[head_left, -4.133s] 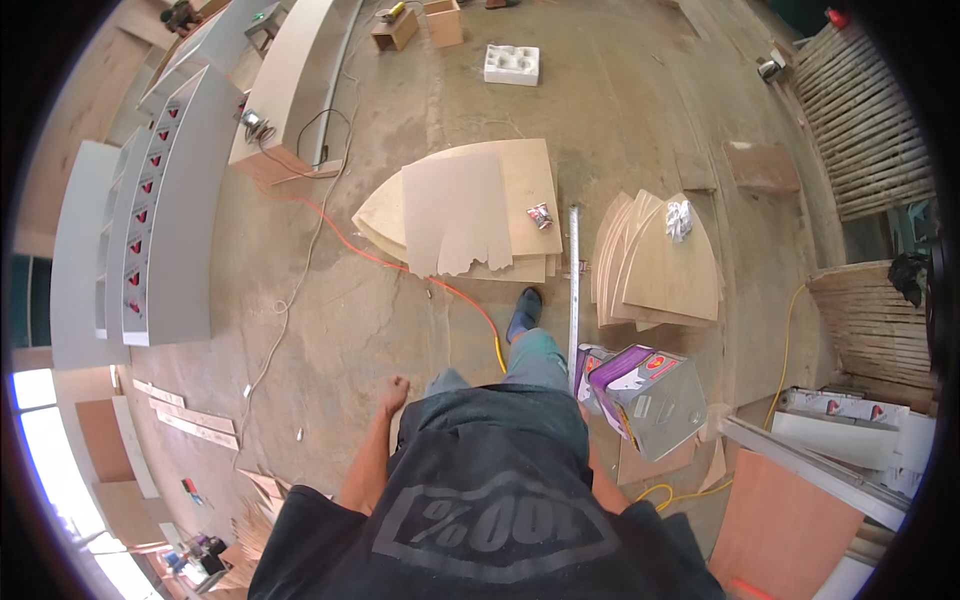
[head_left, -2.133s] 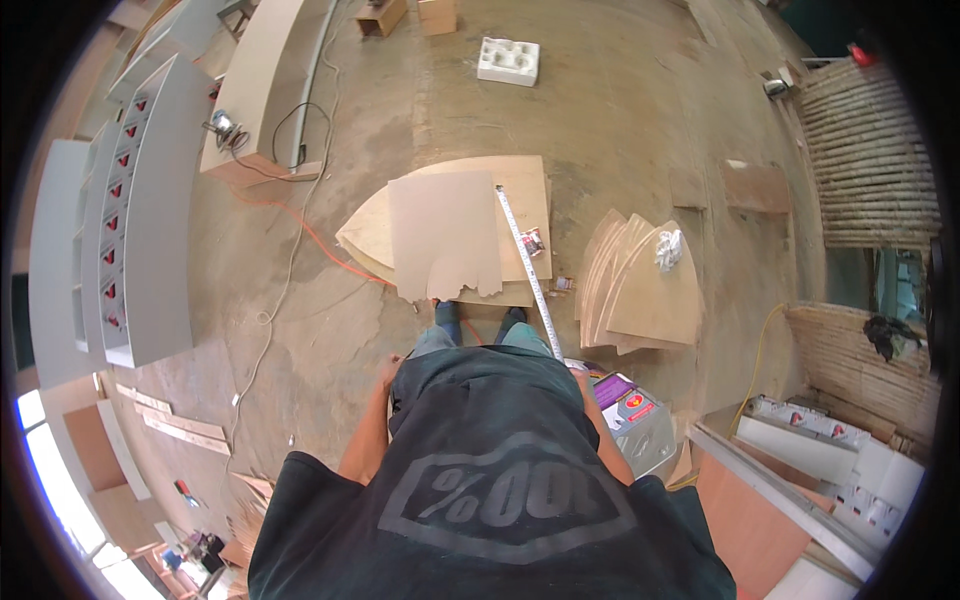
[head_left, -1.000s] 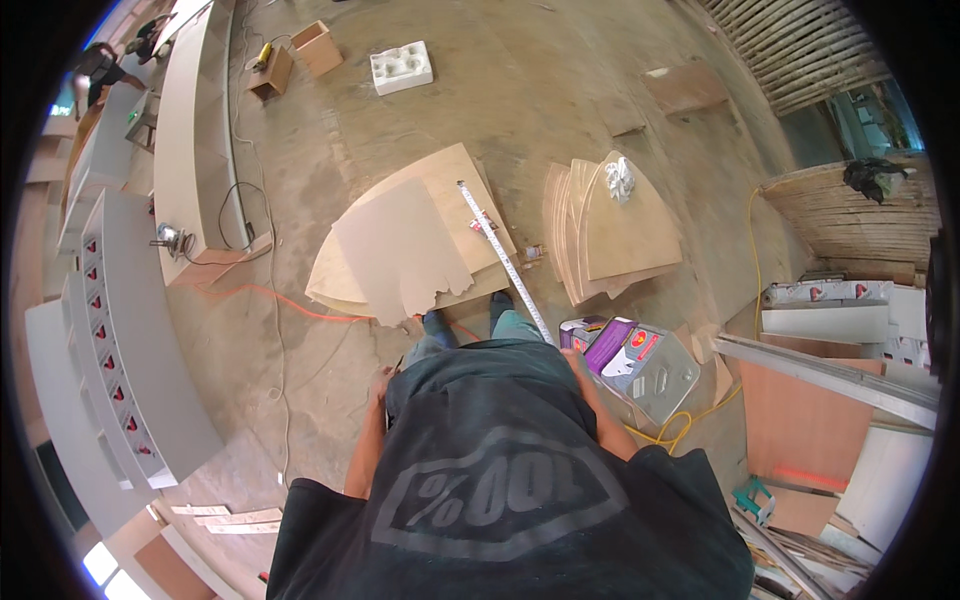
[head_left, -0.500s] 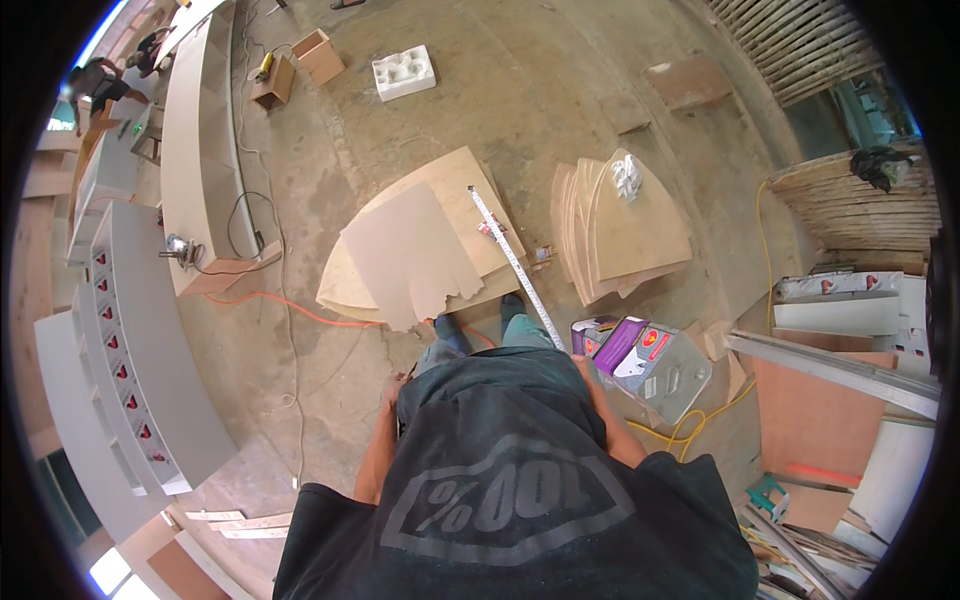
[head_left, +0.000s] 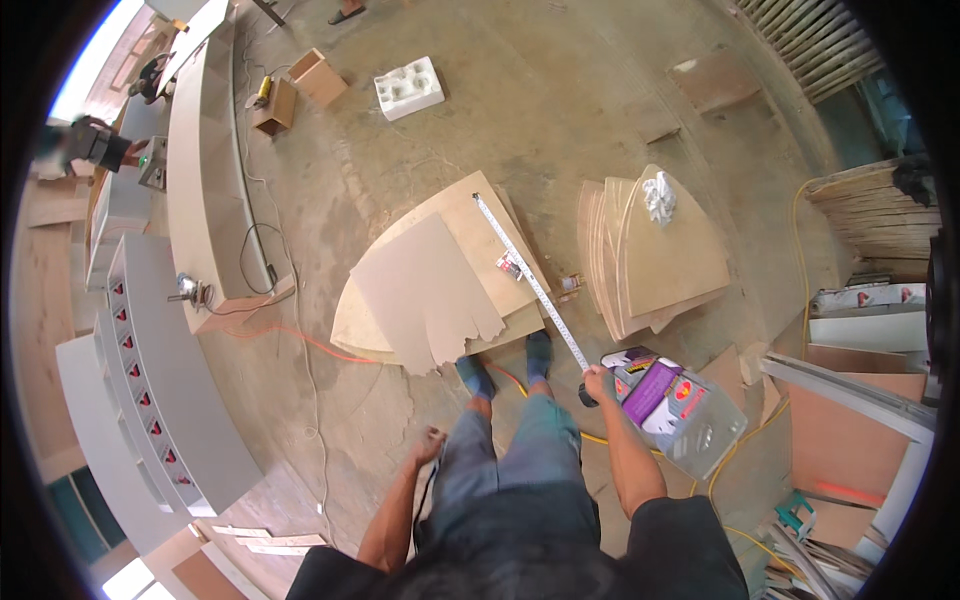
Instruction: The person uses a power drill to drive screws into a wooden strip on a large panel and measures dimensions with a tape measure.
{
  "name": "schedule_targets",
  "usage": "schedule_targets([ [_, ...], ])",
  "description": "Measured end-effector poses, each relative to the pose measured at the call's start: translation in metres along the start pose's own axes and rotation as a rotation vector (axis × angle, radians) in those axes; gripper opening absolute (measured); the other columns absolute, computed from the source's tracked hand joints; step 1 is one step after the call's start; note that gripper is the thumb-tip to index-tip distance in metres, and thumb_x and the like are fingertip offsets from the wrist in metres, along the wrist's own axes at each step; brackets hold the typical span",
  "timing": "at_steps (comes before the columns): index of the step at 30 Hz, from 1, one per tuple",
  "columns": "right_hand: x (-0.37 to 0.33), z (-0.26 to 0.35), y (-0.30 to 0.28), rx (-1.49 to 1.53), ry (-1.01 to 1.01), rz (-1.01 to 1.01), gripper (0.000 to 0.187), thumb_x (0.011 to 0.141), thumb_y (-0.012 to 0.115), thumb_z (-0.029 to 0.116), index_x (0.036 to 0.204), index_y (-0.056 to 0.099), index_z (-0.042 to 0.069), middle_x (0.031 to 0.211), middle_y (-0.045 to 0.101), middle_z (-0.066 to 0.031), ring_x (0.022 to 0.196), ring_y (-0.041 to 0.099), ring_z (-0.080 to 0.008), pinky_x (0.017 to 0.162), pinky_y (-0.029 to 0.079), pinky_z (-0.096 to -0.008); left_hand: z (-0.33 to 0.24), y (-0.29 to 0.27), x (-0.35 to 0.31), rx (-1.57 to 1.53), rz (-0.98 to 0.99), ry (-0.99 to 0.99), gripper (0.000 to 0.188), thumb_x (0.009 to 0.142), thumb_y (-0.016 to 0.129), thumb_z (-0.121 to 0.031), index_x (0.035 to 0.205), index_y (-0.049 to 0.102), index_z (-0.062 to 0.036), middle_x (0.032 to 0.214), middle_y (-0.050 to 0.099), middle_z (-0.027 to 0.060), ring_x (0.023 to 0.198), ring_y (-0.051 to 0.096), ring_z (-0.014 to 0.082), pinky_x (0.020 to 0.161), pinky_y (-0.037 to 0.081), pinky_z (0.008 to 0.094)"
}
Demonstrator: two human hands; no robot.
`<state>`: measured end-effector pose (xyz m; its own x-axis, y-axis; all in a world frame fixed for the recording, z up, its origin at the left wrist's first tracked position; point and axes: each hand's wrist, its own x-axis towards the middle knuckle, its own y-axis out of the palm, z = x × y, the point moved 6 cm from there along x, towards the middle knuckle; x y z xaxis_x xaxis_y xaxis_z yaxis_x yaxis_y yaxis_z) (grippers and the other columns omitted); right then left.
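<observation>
My right hand (head_left: 598, 384) grips a tape measure, its dark case (head_left: 587, 396) partly hidden by the fingers. The white blade (head_left: 535, 284) runs out from it across stacked curved plywood pieces (head_left: 392, 262), ending near their far tip. A brown sheet with a ragged near edge (head_left: 425, 290) lies on that plywood. Below it, beside my left thigh, my left hand (head_left: 430, 445) is closed, its fingers curled; anything inside them is hidden. A small printed packet (head_left: 510, 265) lies on the plywood against the blade.
Purple-and-grey containers (head_left: 675, 410) stand right of my right hand, with a yellow cable (head_left: 760, 435) around them. More curved plywood (head_left: 675, 250) is stacked beyond, topped by a crumpled white wad (head_left: 659, 198). Long cabinets (head_left: 160, 380) line the left, where a co-worker (head_left: 100, 145) is.
My torso has tilted, bringing my legs into view. My right hand, half hidden before, now shows holding the tape case. My left hand has come away from my hip.
</observation>
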<state>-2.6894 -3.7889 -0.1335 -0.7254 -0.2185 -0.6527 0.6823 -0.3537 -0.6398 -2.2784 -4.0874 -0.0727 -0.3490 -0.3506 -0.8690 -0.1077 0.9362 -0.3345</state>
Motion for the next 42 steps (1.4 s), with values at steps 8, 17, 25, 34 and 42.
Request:
schedule_targets([
  [8,0.220,-0.027,0.127,0.214,-0.115,0.017,0.018,0.088,0.059,0.017,0.079,0.065,0.003,0.069,0.061,-0.0131,0.068,0.061,-0.0228,0.067,0.048,-0.0388,-0.069,0.104,0.019,0.556,-0.090,-0.433,0.115,0.067,0.077,-0.059,0.145,0.030,0.0105,0.130,0.053,0.0270,0.110,0.063,0.0429,0.093,0.053,0.0474],
  [17,0.317,-0.077,0.195,0.304,-0.190,-0.003,0.024,0.092,0.058,0.023,0.083,0.061,0.000,0.071,0.055,-0.0142,0.067,0.055,-0.0246,0.063,0.043,-0.0395,-0.079,0.113,0.036,0.649,-0.209,-0.373,0.094,0.066,0.077,-0.053,0.126,0.042,0.0098,0.114,0.056,0.0242,0.098,0.064,0.0445,0.086,0.053,0.0489],
  [25,0.309,-0.053,0.193,0.040,0.039,-0.089,0.028,0.097,0.055,0.031,0.092,0.062,0.005,0.087,0.066,-0.0203,0.082,0.063,-0.0409,0.072,0.048,-0.0490,-0.075,0.119,0.040,0.687,-0.176,-0.402,0.090,0.065,0.079,-0.052,0.122,0.045,0.0080,0.114,0.056,0.0243,0.102,0.063,0.0438,0.087,0.052,0.0508],
  [34,0.297,-0.048,0.189,0.050,0.088,-0.100,0.025,0.098,0.051,0.031,0.096,0.062,0.009,0.097,0.068,-0.0209,0.095,0.064,-0.0456,0.077,0.049,-0.0556,-0.085,0.116,0.051,0.755,-0.152,-0.385,0.089,0.064,0.081,-0.054,0.119,0.046,0.0065,0.113,0.055,0.0226,0.103,0.063,0.0427,0.087,0.053,0.0504],
  [42,0.291,-0.052,0.187,0.097,0.083,-0.038,0.026,0.099,0.054,0.035,0.102,0.064,0.011,0.099,0.068,-0.0198,0.094,0.063,-0.0437,0.079,0.048,-0.0521,-0.090,0.112,0.054,0.782,-0.120,-0.402,0.091,0.064,0.081,-0.056,0.120,0.045,0.0064,0.113,0.055,0.0223,0.103,0.063,0.0425,0.088,0.054,0.0505],
])
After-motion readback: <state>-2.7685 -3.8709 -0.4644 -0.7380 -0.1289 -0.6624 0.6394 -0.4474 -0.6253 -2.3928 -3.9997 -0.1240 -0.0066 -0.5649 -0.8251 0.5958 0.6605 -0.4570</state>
